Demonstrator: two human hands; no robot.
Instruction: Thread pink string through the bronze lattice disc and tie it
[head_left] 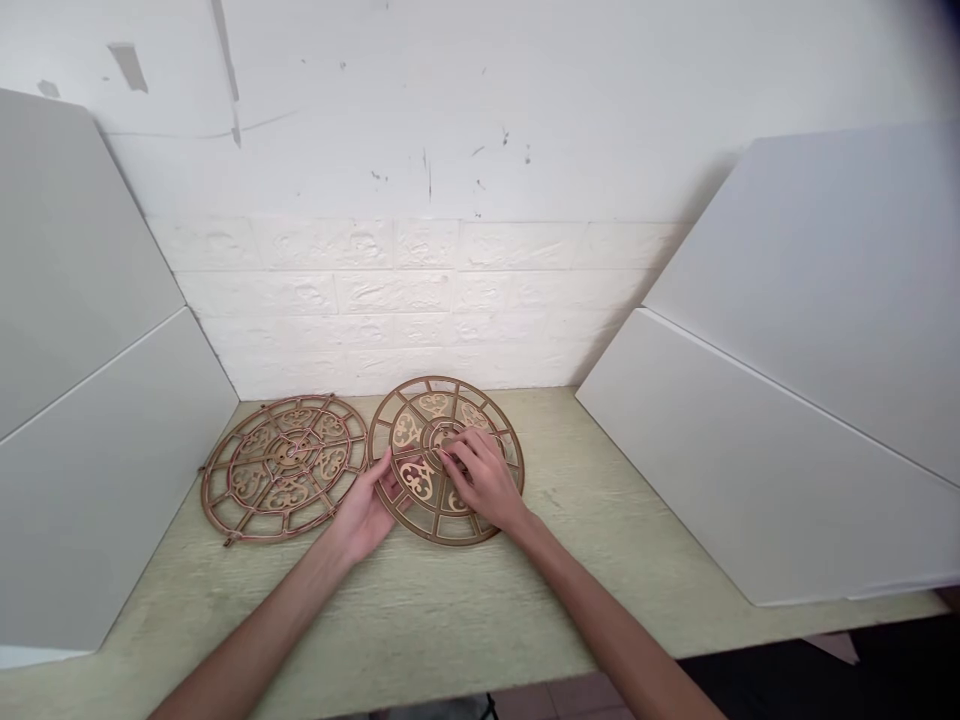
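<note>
At the back of a pale green textured tabletop [420, 610], 2 round bronze-coloured openwork discs lie flat, side by side, edges almost touching. Both bare forearms reach in from the bottom of the view. The left hand [362, 505] is open, fingers spread and angled up-right, its fingertips on the lower left of the right disc [442, 398]; no grip shows. The right hand [484, 478] is partly curled, palm down, fingertips on the central hub of that same disc; whether they pinch it, cannot tell. The left disc [283, 469] lies just beside, untouched. No legible writing on either disc. Behind them stands a white painted brick wall [405, 300], scuffed higher up. 2 pale grey panels flank each side: left panels [90, 330], right panels [795, 340].
</note>
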